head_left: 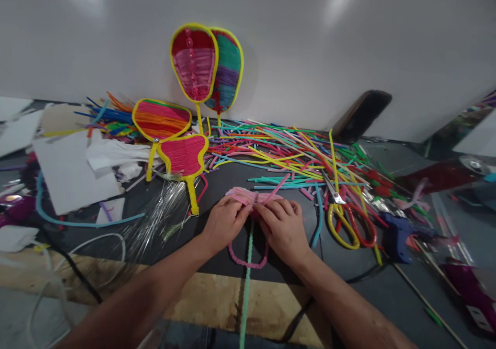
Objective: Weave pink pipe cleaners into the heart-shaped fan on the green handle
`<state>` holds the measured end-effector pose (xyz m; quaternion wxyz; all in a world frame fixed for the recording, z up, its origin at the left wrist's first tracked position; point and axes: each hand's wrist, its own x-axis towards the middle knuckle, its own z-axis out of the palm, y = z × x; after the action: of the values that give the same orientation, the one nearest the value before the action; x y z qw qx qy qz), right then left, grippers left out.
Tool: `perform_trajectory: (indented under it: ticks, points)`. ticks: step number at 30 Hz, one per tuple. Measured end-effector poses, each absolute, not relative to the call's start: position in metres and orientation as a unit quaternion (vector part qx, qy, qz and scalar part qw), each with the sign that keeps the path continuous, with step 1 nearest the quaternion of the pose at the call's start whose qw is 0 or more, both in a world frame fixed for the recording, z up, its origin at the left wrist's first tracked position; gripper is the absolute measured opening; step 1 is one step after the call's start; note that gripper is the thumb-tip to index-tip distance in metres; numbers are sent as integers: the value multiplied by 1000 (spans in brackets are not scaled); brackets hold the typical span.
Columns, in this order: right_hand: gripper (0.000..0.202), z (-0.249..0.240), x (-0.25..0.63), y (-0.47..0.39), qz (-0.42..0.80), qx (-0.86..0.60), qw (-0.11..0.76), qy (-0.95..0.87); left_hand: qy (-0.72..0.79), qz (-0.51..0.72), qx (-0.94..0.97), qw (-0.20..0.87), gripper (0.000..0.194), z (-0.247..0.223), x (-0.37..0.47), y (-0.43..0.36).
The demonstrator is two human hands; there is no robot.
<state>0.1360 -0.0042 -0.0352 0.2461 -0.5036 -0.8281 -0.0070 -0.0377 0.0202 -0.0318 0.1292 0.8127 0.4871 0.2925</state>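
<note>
At the near middle of the dark grey desk [228,176] lies a pink fuzzy-wire frame [248,264], its rounded loop at six o'clock from the hands. The left hand [228,215] pinches the banded pink top at ten o'clock; the right hand [279,224] presses bent fingers onto it at two o'clock. A loose pink fuzzy strand [278,187] juts between them toward one o'clock; should either grip slacken, it could spring free and loosen the bands. The pale green twisted stem [245,302] runs to six o'clock beyond the desk's edge, so a knock from the body could bend or twist it. At nine o'clock, silvery tinsel strands [155,219] might catch in the fuzz if dragged. Yellow-and-red-handled metal scissors [337,198] lie at three o'clock, where a sweeping right forearm could shift them.
</note>
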Motion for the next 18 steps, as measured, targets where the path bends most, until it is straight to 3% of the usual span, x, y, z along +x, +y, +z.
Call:
perform_trajectory:
  ticks: [18]
  points:
    - [13,-32,142,-2,31,-500,274,-821,509,338,789,68,7,-24,-50,27]
